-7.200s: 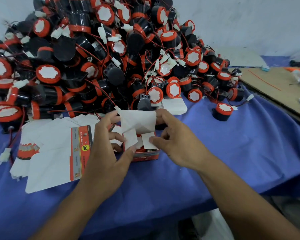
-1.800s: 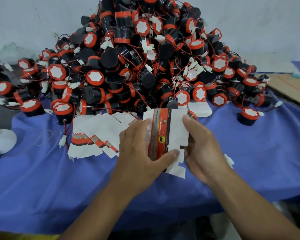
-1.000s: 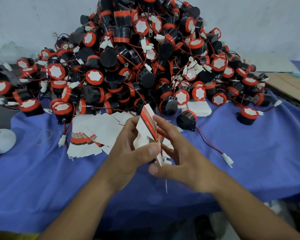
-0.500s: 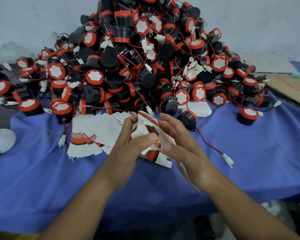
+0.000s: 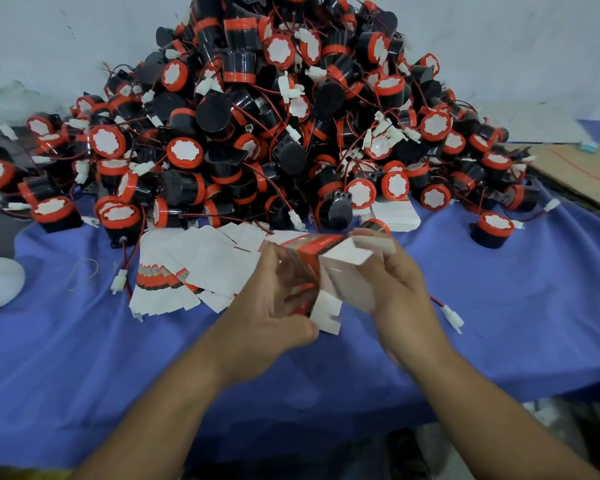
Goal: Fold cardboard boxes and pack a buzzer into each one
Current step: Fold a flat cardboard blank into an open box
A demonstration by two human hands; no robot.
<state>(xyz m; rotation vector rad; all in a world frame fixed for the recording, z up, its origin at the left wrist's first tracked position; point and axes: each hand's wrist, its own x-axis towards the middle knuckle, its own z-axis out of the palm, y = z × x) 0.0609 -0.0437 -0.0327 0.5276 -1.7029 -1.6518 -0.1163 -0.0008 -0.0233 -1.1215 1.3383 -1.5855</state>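
Head view, right? Spotted the box [image 5: 329,271]?

Yes. Held up off the counter [image 5: 499,323], in front of the pile of buzzers [image 5: 278,116]. Half opened into a sleeve, and blurred by motion.

Gripped how?

Pinched on the red printed side by the left hand [image 5: 271,306], thumb below and fingers curled over the top. Clasped on the white side by the right hand [image 5: 399,282], fingers bent round the far edge. Cannot tell which flap sits under which finger.

Lying which way?

Seemingly set with its long axis running far to near, one hand on each side. Notched white flaps loose at the near, lower end. Probably calls for tucking those in to close the bottom before anything goes inside.

And a buzzer from where?

Just beyond the right hand's fingertips. Look for the red rim of the nearest buzzer [image 5: 378,224], mostly hidden behind the box, with its white plug [image 5: 452,315] on the counter further right. Closer to the right hand than to the left, so likely best fetched with the right.

More blanks?

Fanned out in the stack of flat boxes [image 5: 194,271], just left of the left hand.
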